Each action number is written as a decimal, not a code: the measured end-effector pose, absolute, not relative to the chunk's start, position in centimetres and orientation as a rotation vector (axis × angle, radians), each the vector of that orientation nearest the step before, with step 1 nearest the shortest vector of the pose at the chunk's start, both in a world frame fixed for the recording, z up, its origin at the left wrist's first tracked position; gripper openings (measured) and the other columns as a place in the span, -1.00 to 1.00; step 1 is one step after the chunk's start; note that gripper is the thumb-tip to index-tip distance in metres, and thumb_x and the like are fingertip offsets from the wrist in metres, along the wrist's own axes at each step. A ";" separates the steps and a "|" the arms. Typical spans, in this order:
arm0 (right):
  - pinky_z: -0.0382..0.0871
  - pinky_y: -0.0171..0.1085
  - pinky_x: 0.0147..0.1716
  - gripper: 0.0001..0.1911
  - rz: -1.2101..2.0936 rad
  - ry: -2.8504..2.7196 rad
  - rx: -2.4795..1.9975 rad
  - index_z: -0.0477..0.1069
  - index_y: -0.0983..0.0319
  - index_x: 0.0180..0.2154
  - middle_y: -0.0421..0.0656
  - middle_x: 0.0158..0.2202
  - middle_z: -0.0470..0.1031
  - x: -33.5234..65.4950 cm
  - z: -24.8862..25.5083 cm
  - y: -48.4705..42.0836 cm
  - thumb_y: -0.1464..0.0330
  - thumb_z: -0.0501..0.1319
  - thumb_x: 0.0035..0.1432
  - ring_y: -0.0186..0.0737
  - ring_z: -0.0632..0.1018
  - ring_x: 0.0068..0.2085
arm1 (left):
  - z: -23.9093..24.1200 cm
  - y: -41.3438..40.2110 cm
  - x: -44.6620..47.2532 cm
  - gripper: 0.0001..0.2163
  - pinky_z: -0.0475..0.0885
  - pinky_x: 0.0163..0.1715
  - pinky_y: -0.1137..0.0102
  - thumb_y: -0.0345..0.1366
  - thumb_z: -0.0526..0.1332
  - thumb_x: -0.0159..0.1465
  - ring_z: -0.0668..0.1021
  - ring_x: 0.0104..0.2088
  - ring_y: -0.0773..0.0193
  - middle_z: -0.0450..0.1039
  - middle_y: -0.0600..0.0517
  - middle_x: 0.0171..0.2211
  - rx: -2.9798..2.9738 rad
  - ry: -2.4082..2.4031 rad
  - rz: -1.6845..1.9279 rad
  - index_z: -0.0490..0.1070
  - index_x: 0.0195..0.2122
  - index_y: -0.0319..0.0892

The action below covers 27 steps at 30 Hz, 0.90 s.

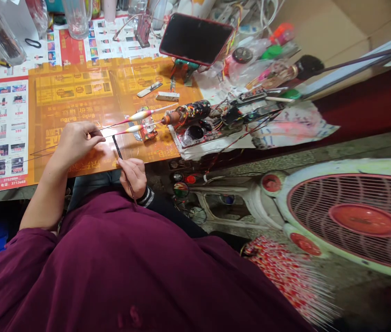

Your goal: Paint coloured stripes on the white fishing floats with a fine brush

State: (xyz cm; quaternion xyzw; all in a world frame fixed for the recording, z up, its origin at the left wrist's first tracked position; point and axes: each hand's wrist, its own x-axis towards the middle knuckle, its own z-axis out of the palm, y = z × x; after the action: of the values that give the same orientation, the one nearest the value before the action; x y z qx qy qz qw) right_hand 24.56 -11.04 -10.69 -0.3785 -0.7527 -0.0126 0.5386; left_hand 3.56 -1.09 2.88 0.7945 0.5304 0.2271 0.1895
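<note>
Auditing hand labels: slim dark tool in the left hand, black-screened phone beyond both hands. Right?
Wrong hand: the head view shows the slim dark tool in the right hand, not the left hand. The black-screened phone is indeed beyond both hands.

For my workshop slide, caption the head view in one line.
Left hand holds two slim painted rods above an orange-topped table, while right hand holds a thin dark tool.

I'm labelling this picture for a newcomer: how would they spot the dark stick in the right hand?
Find the big orange sheet. At its near edge, the right hand grips the dark stick, whose upper end is close to the left hand. Unlike the two spindles beside that end, it has no bright, swollen middle.
</note>
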 end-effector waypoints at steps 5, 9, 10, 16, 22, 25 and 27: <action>0.63 0.00 0.03 -0.55 -0.001 -1.819 -0.952 0.43 0.25 0.30 0.01 -0.01 0.69 24.6 -11.2 -11.1 0.42 0.09 0.47 -0.06 0.62 0.00 | 2.9 -1.1 3.6 -0.97 0.43 -0.25 0.29 -0.32 0.42 0.25 0.58 -0.31 0.18 0.59 0.01 -0.41 2.243 1.484 0.643 0.64 -0.34 -0.10; 0.62 0.01 0.05 -0.55 0.029 -1.838 -0.991 0.43 0.22 0.31 0.01 0.00 0.68 24.6 -11.5 -11.1 0.41 0.07 0.48 -0.06 0.62 0.00 | 2.9 -1.1 3.6 -0.97 0.43 -0.26 0.29 -0.31 0.42 0.24 0.58 -0.31 0.17 0.59 0.01 -0.41 2.247 1.484 0.639 0.65 -0.35 -0.08; 0.62 0.00 0.04 -0.54 0.025 -1.830 -0.975 0.42 0.22 0.32 0.01 0.00 0.68 24.6 -11.5 -11.1 0.41 0.08 0.47 -0.06 0.61 0.01 | 3.0 -1.1 3.6 -0.98 0.43 -0.26 0.29 -0.32 0.42 0.24 0.58 -0.31 0.17 0.59 0.01 -0.41 2.247 1.483 0.641 0.65 -0.35 -0.08; 0.61 -0.01 0.05 -0.51 0.010 -1.810 -0.930 0.37 0.22 0.37 0.01 0.02 0.67 24.5 -11.4 -11.1 0.43 0.11 0.47 -0.06 0.60 0.03 | 2.8 -1.1 3.6 -0.97 0.43 -0.26 0.29 -0.29 0.42 0.26 0.58 -0.32 0.17 0.58 0.02 -0.42 2.229 1.480 0.649 0.65 -0.33 -0.08; 0.61 0.03 0.07 -0.54 0.034 -1.843 -0.901 0.43 0.24 0.32 0.03 0.02 0.68 24.8 -11.7 -11.1 0.42 0.11 0.47 -0.04 0.62 0.03 | 2.8 -1.1 3.7 -0.96 0.41 -0.26 0.29 -0.33 0.40 0.26 0.55 -0.33 0.19 0.58 0.01 -0.39 2.276 1.493 0.632 0.61 -0.35 -0.10; 0.63 0.01 0.04 -0.53 0.032 -1.826 -0.871 0.43 0.24 0.32 0.01 0.00 0.69 24.9 -11.6 -11.0 0.45 0.10 0.45 -0.07 0.63 0.01 | 3.3 -1.3 3.7 -0.94 0.40 -0.25 0.28 -0.33 0.38 0.28 0.54 -0.32 0.19 0.60 0.00 -0.36 2.309 1.507 0.629 0.59 -0.36 -0.10; 0.63 0.01 0.04 -0.50 0.057 -1.813 -0.831 0.41 0.23 0.34 0.01 -0.01 0.70 25.0 -11.6 -11.0 0.44 0.11 0.44 -0.06 0.64 0.01 | 3.7 -1.7 3.6 -0.93 0.40 -0.26 0.28 -0.32 0.38 0.28 0.54 -0.32 0.18 0.60 0.00 -0.36 2.307 1.531 0.640 0.58 -0.36 -0.10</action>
State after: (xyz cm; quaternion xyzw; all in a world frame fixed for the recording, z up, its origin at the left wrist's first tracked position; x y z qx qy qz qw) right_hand 25.05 -11.00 -11.63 -0.3500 -0.7633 0.0239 0.5425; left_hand 3.59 -1.65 3.71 0.8027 0.5327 0.2227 0.1495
